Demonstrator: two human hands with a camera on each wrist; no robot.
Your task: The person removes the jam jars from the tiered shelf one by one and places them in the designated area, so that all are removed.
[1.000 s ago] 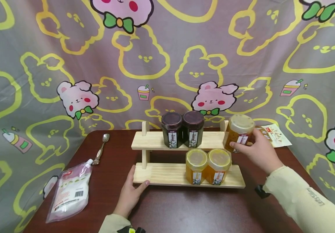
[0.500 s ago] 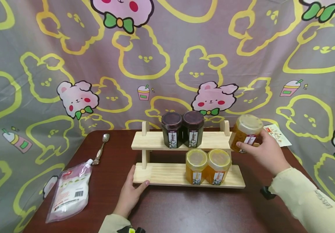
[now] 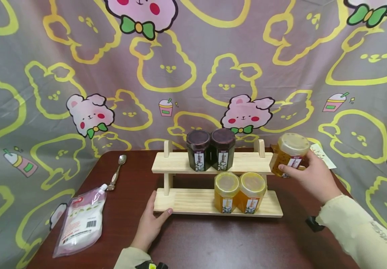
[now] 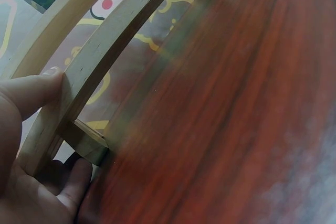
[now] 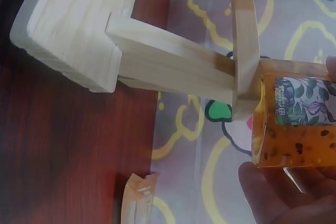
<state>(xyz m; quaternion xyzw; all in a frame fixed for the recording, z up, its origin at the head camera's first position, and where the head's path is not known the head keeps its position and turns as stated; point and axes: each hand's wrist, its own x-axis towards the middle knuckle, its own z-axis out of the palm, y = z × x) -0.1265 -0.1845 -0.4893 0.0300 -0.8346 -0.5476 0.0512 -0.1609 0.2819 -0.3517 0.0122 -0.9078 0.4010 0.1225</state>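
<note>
My right hand (image 3: 318,179) grips a honey-coloured jam jar (image 3: 289,155) with dark specks, a pale lid and a floral label. The jar is raised off the table at the right end of the two-tier wooden shelf (image 3: 186,200), slightly tilted. In the right wrist view, the jar (image 5: 299,145) sits close to the shelf's upper board (image 5: 245,40); touching or not I cannot tell. My left hand (image 3: 148,226) holds the lower board's left end, thumb on top, as the left wrist view also shows. Two dark purple jars (image 3: 198,151) stand on the upper board, two yellow jars (image 3: 227,192) on the lower.
To the left on the brown table (image 3: 207,239) lie a spouted pouch (image 3: 82,220) of white contents and a spoon (image 3: 115,173). A pale packet (image 3: 324,158) lies at the back right, partly behind my right hand. A patterned cloth (image 3: 193,74) hangs behind.
The right hand has carried the speckled jar to the right, past the end of the upper board. The left hand and the other jars have stayed in place.
</note>
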